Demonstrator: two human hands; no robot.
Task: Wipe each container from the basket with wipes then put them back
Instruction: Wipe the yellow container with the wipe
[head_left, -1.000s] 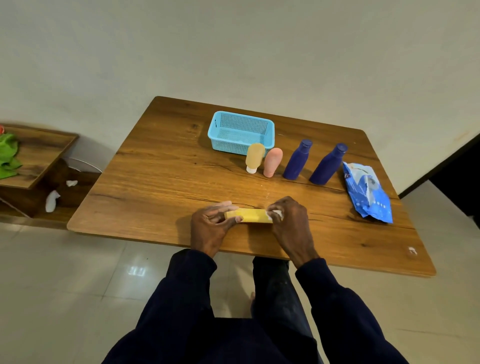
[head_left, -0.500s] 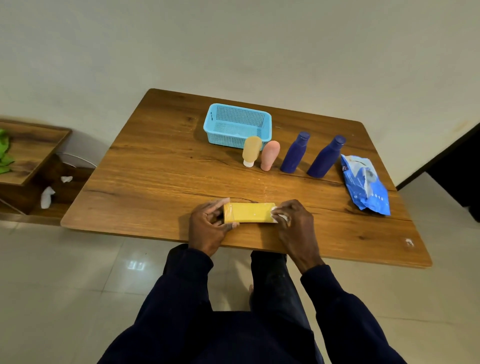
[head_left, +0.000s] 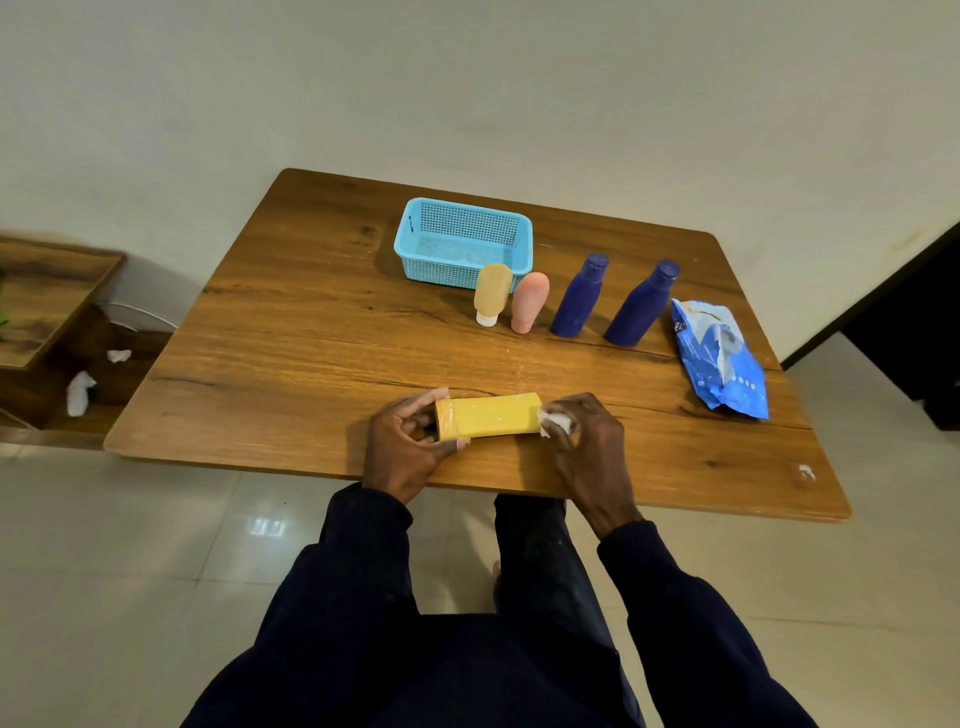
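Head camera looks down on a wooden desk (head_left: 311, 332) set against a pale wall, with glossy floor tiles below and a low wooden shelf (head_left: 47, 291) at the left edge of the frame. In the lower middle, near the desk's front edge, a plain yellow container (head_left: 488, 414), box-shaped, is held lengthwise. The left hand (head_left: 405, 447) has its fingers curled round the left end. The right hand (head_left: 587, 441) pinches a crumpled white wipe (head_left: 556, 422) against the right end. The blue basket (head_left: 462, 244) sits upper middle.
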